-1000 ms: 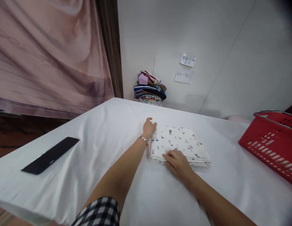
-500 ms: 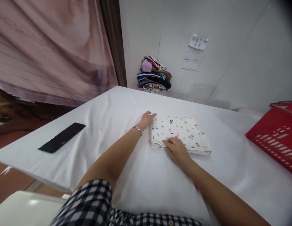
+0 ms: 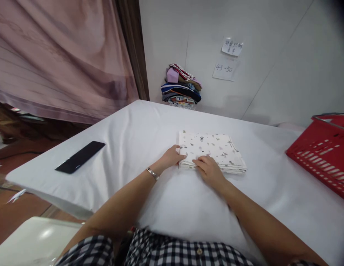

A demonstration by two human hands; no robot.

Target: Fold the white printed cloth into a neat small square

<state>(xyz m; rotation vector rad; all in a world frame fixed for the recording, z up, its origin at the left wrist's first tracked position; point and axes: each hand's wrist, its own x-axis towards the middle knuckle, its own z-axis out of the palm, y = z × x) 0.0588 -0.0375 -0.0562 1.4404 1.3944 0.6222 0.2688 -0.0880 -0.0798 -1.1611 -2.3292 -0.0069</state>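
A folded white cloth (image 3: 213,145) with small grey and brown prints lies on the white-covered table, its several layers showing along the near edge. My left hand (image 3: 172,156), with a bracelet at the wrist, grips the cloth's near left corner, thumb over the top. Just to the right, my right hand (image 3: 210,170) holds the near edge, fingers bent over the layers. Part of that edge is hidden behind the hands.
A flat black object (image 3: 81,156) lies on the table's left side. On the right stands a red plastic basket (image 3: 324,147). Stacked folded clothes (image 3: 181,88) are beyond the far edge, against the wall. A white seat (image 3: 36,240) is at lower left.
My left hand has slid from the cloth's far left corner toward me to its near left corner. My right hand has stayed at the near edge.
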